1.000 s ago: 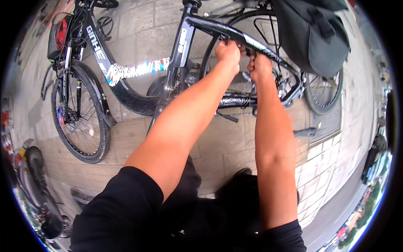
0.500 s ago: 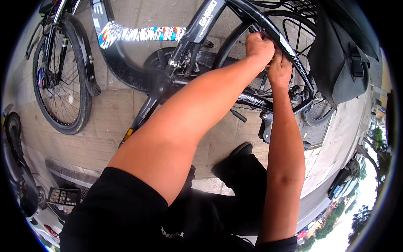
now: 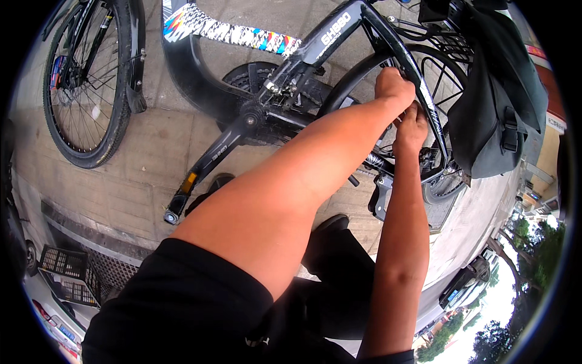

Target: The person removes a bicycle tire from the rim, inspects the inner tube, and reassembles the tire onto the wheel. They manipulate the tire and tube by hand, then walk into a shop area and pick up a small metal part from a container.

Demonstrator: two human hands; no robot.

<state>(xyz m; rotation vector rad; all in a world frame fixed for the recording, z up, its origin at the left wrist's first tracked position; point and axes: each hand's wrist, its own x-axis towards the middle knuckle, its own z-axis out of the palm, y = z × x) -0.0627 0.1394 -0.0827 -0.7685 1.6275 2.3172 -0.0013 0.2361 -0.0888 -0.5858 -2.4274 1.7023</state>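
A black bicycle frame [image 3: 348, 29] with a patterned wrap [image 3: 245, 35] on its tube fills the upper middle. Beside the slanting rear stay [image 3: 418, 76], my left hand [image 3: 394, 87] is closed, knuckles up, over the spoked area of the rear wheel [image 3: 345, 85]. Just below and touching it, my right hand [image 3: 412, 130] has its fingers bent and pressed in toward the same spot. Whatever the fingers grip is hidden behind the hands. A crank arm [image 3: 218, 151] with an orange piece on it points down to the left of my left forearm.
The front wheel [image 3: 85, 103] stands at upper left. A black bag [image 3: 497, 121] hangs over the rear at right. Black plastic crates [image 3: 70, 273] sit at lower left beside a grated ledge [image 3: 109, 264]. My shoe [image 3: 332, 223] rests on the paved ground [image 3: 145, 158].
The view has shifted, so the bicycle sits farther right and lower and more of the crank arm shows. Both hands stay together beside the rear stay.
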